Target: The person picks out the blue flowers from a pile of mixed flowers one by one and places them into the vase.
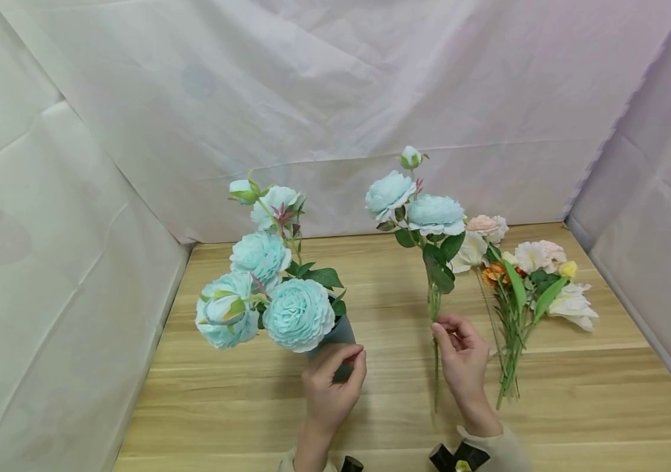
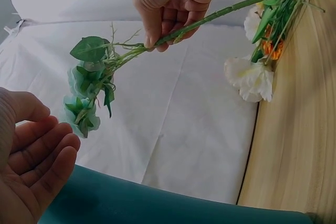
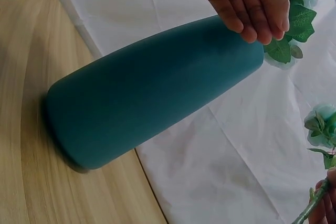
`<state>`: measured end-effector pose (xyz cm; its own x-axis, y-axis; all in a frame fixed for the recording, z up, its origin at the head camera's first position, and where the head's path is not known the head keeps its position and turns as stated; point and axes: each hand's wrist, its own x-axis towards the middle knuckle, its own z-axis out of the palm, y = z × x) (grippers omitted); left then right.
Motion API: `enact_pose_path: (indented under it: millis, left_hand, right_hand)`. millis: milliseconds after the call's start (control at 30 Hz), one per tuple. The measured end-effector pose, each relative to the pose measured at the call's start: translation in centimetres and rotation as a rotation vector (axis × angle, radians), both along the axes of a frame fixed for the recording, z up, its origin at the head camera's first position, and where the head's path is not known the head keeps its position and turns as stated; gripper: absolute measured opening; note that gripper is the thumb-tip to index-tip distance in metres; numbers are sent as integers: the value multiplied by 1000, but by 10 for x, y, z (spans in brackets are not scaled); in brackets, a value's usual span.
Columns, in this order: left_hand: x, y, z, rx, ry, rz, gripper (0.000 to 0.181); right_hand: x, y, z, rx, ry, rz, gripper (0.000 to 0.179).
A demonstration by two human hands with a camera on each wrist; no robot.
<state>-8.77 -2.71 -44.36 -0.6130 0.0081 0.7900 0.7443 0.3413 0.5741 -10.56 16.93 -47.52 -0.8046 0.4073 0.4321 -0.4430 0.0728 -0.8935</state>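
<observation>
My right hand [image 1: 464, 357] pinches the green stem of a light-blue artificial flower spray [image 1: 436, 215] between thumb and fingers. The spray stands upright above the table, with two full blooms, a bud and dark leaves. A teal vase [image 3: 152, 93] stands on the table to its left, holding several light-blue blooms [image 1: 299, 316] that lean left. Beside the vase's upper part is my left hand [image 1: 331, 383], its fingers loosely bent with nothing between them. Whether those fingers touch the vase, I cannot tell. The vase's mouth is mostly hidden by flowers in the head view.
To the right of my right hand lies a pile of artificial flowers [image 1: 512, 314] in white, pink, orange and yellow, stems toward me. White cloth [image 1: 335, 118] hangs behind and along both sides of the wooden table [image 1: 217, 406].
</observation>
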Motion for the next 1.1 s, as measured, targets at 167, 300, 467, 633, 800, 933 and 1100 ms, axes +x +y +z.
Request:
enact_pose_path:
  millis: [167, 300, 467, 633, 800, 933, 1100]
  left_hand:
    - [-1, 1, -1, -1, 16, 0, 8]
    - [-1, 1, -2, -8, 4, 1, 8]
    - [-1, 2, -4, -17, -28, -4, 3]
    - [-2, 3, -8, -19, -9, -12, 7]
    - [-3, 4, -11, -20, -3, -19, 11]
    - [-3, 5, -12, -18, -8, -28, 13]
    - [-3, 7, -11, -24, -10, -40, 16]
  right_hand:
    - [1, -3, 3, -11, 11, 10, 7]
    - [2, -6, 3, -41, 15, 34, 8]
    - [3, -9, 2, -84, 68, 94, 8]
    - [4, -14, 4, -98, 83, 117, 11]
    - [6, -18, 6, -103, 77, 110, 10]
    - [7, -20, 7, -99, 77, 109, 8]
    - [8, -24, 10, -91, 66, 111, 7]
